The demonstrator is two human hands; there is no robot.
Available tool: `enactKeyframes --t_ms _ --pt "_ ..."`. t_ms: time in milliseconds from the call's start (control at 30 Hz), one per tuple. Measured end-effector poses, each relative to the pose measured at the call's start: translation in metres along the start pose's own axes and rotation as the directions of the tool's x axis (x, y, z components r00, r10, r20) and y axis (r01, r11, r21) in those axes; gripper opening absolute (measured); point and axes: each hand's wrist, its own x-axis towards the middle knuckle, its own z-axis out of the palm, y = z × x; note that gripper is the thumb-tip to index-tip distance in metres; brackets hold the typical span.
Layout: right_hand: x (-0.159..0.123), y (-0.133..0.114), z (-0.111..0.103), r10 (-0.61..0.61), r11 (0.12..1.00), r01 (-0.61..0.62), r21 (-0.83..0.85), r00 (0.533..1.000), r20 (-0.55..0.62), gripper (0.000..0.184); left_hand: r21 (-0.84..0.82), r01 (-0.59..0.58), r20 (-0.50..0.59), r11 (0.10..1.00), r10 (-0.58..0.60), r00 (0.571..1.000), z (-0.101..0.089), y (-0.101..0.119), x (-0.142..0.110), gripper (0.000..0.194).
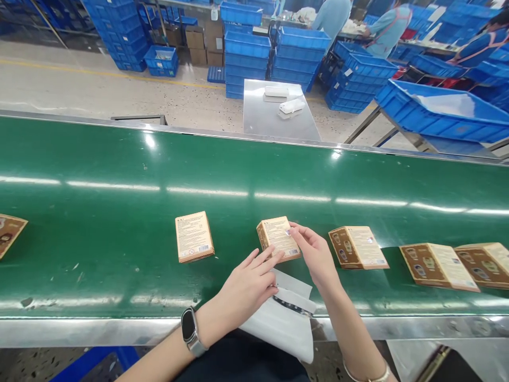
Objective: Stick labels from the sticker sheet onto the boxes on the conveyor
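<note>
A tan and brown printed carton [276, 236] lies on the green conveyor belt in front of me. My right hand [316, 254] pinches a small shiny sticker [288, 232] at the carton's upper right face. My left hand [246, 284] rests outstretched fingers on the carton's lower edge. Its thumb and forefinger close on a white sheet [278, 329] with a dark patterned strip, which hangs over the belt's near edge. Another carton [194, 236] lies to the left. To the right, a carton [358, 246] bears a similar small sticker.
More cartons [439, 265] lie farther right, and one [10, 233] is cut off at the left. Beyond the green belt [119, 159] stand a metal table [274, 119] with two white objects, stacked blue crates [246, 58], and people at work. A dark object [445, 366] is at lower right.
</note>
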Motion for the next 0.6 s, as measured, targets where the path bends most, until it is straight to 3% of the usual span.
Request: enactKeyframes --t_ms 267,400,500,600 --pt "-0.005 0.008 0.009 -0.147 0.973 0.107 -0.206 0.97 -0.192 0.037 -0.039 -0.001 0.023 0.999 0.002 1.0 0.0 0.006 0.009 0.013" --pt "-0.002 0.005 0.002 -0.201 0.952 0.131 -0.277 0.95 -0.24 0.044 -0.13 -0.016 0.019 0.991 0.019 1.0 -0.005 0.005 0.012 0.013" --pt "-0.017 -0.013 -0.01 -0.296 0.88 0.212 -0.424 0.944 -0.142 0.037 -0.229 0.01 -0.038 0.973 -0.019 0.999 -0.011 0.007 0.01 0.013" --pt "-0.049 -0.037 -0.017 -0.37 0.747 0.411 -0.523 0.91 0.187 0.027 -0.364 0.207 -0.01 0.908 -0.226 0.974 -0.025 0.01 0.003 0.017"
